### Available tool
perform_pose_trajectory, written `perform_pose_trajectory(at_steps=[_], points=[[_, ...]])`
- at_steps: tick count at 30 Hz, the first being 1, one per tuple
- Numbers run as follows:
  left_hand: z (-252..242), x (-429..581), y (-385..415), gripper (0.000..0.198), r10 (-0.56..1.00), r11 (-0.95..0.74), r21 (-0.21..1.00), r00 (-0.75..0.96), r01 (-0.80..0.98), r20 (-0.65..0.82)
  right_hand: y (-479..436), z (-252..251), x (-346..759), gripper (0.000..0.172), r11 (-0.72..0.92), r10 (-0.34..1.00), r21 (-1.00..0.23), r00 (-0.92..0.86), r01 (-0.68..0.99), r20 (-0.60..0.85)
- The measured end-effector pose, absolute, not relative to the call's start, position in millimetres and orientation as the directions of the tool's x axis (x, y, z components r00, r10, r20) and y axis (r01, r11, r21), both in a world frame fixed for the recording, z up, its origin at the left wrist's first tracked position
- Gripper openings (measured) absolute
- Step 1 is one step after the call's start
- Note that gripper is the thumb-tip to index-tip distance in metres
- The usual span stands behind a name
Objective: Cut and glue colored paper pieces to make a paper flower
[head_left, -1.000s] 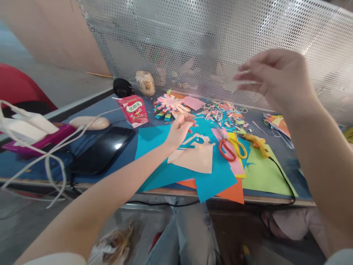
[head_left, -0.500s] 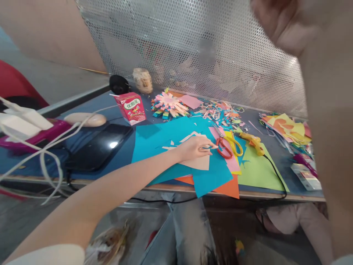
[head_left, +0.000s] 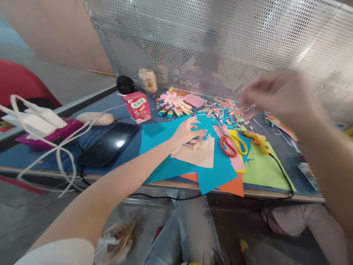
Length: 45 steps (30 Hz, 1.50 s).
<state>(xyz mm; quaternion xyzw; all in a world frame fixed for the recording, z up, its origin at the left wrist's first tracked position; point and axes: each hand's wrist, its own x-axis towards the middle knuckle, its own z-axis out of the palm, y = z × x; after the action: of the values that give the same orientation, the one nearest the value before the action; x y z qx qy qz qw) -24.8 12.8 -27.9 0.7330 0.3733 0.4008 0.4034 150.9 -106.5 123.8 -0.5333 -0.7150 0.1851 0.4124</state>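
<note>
My left hand (head_left: 187,133) is over the blue paper (head_left: 157,138), its fingers apart and bent. Small cut paper scraps (head_left: 196,142) lie at its fingertips, on top of a pale peach sheet (head_left: 202,158). To the right of this hand are scissors (head_left: 228,146) with red and yellow handles, resting on pink and yellow paper. My right hand (head_left: 273,92) is raised above the right part of the table, smeared by motion; whether anything is in its fingers cannot be made out. Nearest below it are a yellow glue gun (head_left: 257,141) and the pile of paper shreds (head_left: 224,110).
A fringed paper flower (head_left: 173,103) and a red drink carton (head_left: 137,106) stand toward the back. At left lie a black phone (head_left: 110,143), a pale mouse-like object (head_left: 96,118) and white cables (head_left: 59,151). A perforated metal screen (head_left: 171,33) closes the back.
My right hand has come down from the upper right to above the table. My left hand has shifted slightly up and left, and its fingers have spread from a near pinch.
</note>
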Motion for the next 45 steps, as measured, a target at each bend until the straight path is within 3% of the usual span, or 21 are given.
perform_pose_trajectory(at_steps=[2, 4, 10, 21, 25, 31, 34, 38, 45], points=[[-32, -23, 13, 0.085, 0.866, -0.461, 0.851, 0.339, 0.252, 0.368, -104, 96, 149, 0.009, 0.313, 0.942, -0.674, -0.130, 0.670, 0.309], [-31, -23, 10, 0.089, 0.832, -0.532, 0.812, 0.326, 0.240, 0.449, -99, 70, 147, 0.006, 0.278, 0.955, -0.668, -0.123, 0.691, 0.270], [-21, -24, -5, 0.083, 0.786, -0.581, 0.798, 0.365, 0.159, 0.499, -91, 39, 145, 0.017, 0.254, 0.965, -0.753, -0.103, 0.607, 0.242], [-20, -23, -12, 0.067, 0.753, -0.620, 0.778, 0.359, 0.104, 0.552, -93, 24, 138, 0.011, 0.308, 0.948, -0.821, -0.085, 0.481, 0.306], [-21, -23, -11, 0.072, 0.783, -0.568, 0.819, 0.361, 0.084, 0.507, -95, 24, 140, 0.011, 0.362, 0.927, -0.765, -0.121, 0.533, 0.354], [-22, -23, -12, 0.071, 0.808, -0.514, 0.854, 0.378, 0.079, 0.451, -100, 21, 141, 0.012, 0.467, 0.833, -0.517, -0.160, 0.717, 0.530], [-21, -22, -13, 0.072, 0.806, -0.511, 0.858, 0.379, 0.058, 0.455, -102, 20, 141, 0.012, 0.493, 0.797, -0.484, -0.152, 0.723, 0.585], [-21, -22, -15, 0.076, 0.797, -0.507, 0.860, 0.403, 0.046, 0.449, -107, 21, 139, 0.012, 0.517, 0.799, -0.554, -0.136, 0.652, 0.586], [-20, -23, -20, 0.078, 0.734, -0.580, 0.815, 0.422, -0.018, 0.532, -114, 19, 138, 0.010, 0.442, 0.893, -0.835, -0.071, 0.326, 0.445]])
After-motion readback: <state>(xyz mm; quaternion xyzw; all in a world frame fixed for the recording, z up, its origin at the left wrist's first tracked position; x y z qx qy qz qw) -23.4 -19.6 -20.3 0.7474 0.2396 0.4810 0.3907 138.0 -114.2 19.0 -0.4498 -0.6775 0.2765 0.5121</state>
